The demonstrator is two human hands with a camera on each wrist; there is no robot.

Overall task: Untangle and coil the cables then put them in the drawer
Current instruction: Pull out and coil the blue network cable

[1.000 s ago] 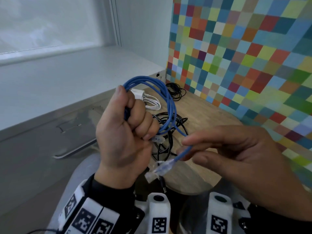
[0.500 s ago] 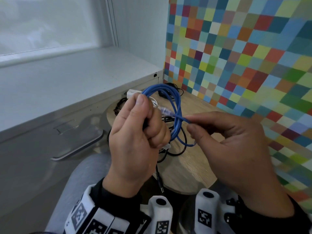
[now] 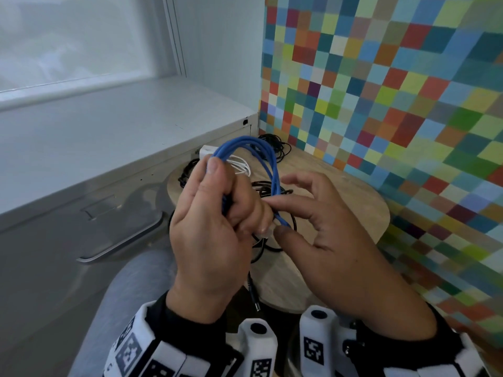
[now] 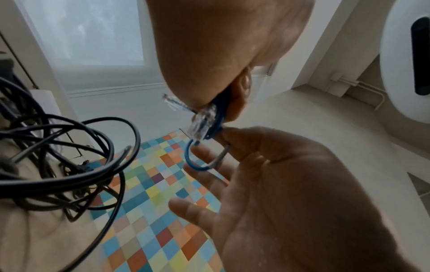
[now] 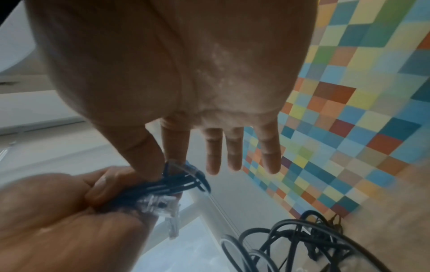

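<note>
Item: blue round-jacketed network cable (image 3: 261, 156), coiled, held above the round wooden table (image 3: 353, 202). Your left hand (image 3: 212, 227) fists the bundle; your right hand (image 3: 321, 229) pinches its tail, other fingers spread. Light, springy; grip where loops cross, sparing the brittle clear plastic plugs (image 4: 201, 125).

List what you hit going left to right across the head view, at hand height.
Drawer handle → left hand gripping the blue cable coil → right hand pinching the cable's end → bare edge of the round wooden table → coloured checkered wall.
</note>
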